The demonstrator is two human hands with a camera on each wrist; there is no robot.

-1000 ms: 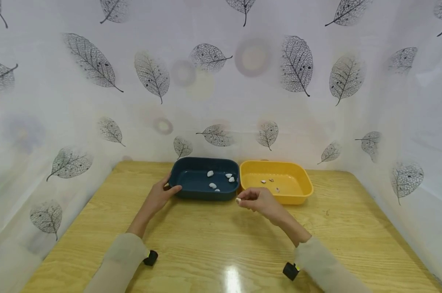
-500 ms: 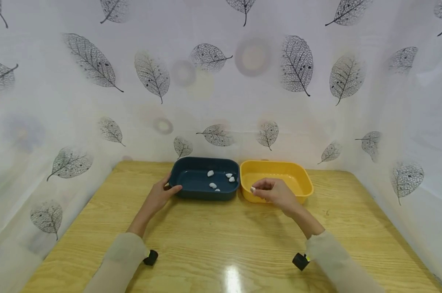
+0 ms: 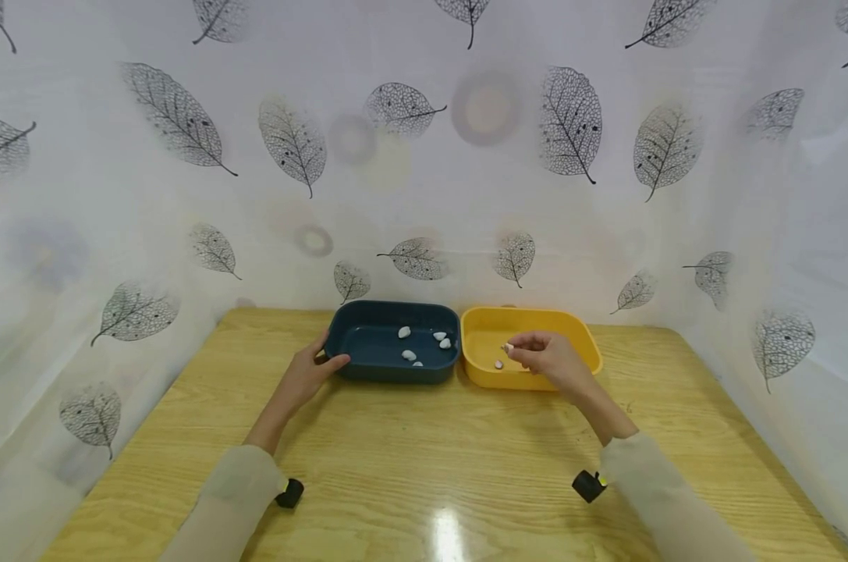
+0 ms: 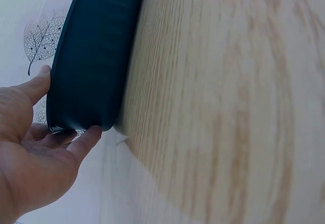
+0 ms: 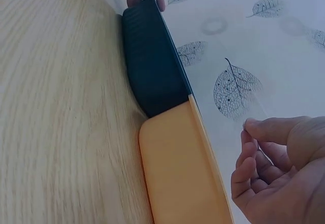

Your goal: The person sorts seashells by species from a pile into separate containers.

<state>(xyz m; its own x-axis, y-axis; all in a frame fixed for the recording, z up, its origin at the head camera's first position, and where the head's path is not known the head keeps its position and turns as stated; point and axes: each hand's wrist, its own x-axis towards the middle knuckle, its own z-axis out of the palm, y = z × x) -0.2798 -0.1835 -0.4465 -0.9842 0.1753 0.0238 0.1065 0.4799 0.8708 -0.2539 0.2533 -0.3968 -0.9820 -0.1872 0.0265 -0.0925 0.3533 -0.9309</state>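
My left hand (image 3: 307, 373) holds the left end of a dark blue plastic tub (image 3: 388, 375), thumb at its rim and fingers against the end wall, as the left wrist view shows. Several white shells (image 3: 409, 355) lie inside it. My right hand (image 3: 555, 364) pinches a small whitish seashell (image 3: 509, 348) between thumb and fingertips, above the yellow tub (image 3: 483, 378). A small shell (image 3: 498, 364) lies on that tub's floor; my hand hides part of the inside. In the right wrist view only a sliver of the pinched piece shows.
Both tubs stand side by side, ends touching, at the back of the wood-grain table (image 3: 402, 460). A white leaf-print sheet (image 3: 424, 187) rises behind and at both sides. A small black camera (image 3: 589, 485) sits at my right wrist, another (image 3: 290, 493) at my left.
My right hand has carried the pinched seashell rightward and farther back, from the front of the join between the tubs to over the yellow tub. My left hand has stayed put.
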